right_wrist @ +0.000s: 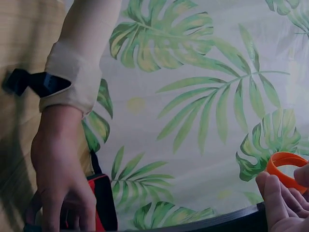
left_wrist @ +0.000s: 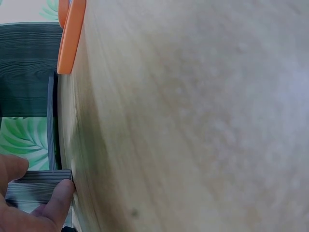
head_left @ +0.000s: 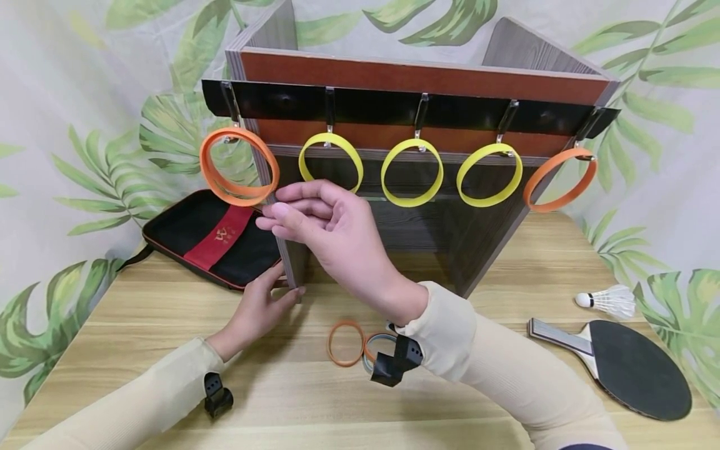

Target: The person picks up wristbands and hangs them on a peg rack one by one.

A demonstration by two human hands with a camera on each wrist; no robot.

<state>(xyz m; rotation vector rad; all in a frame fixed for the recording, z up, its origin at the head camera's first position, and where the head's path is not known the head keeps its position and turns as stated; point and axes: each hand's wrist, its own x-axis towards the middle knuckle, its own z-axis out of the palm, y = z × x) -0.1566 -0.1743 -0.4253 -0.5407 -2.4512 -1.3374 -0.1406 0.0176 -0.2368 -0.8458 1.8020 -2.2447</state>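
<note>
Two orange silicone wristbands (head_left: 240,195) hang overlapping from the leftmost hook of a black strip (head_left: 377,106). My right hand (head_left: 343,234) is raised beside them, its fingers loosely bent and its fingertips close to their lower right edge. In the right wrist view, those fingers overlap the orange bands (right_wrist: 285,166). Low down, my left hand (head_left: 260,310) grips the left side panel of the grey wooden stand (head_left: 289,262) near the tabletop. Thumb and finger lie on either side of that panel's edge (left_wrist: 41,176) in the left wrist view.
Three yellow wristbands (head_left: 412,200) and an orange one (head_left: 557,203) hang further right. Loose bands (head_left: 345,362) lie on the table (head_left: 298,406). A black and red case (head_left: 185,234) sits left, a shuttlecock (head_left: 613,301) and table tennis paddle (head_left: 641,369) right.
</note>
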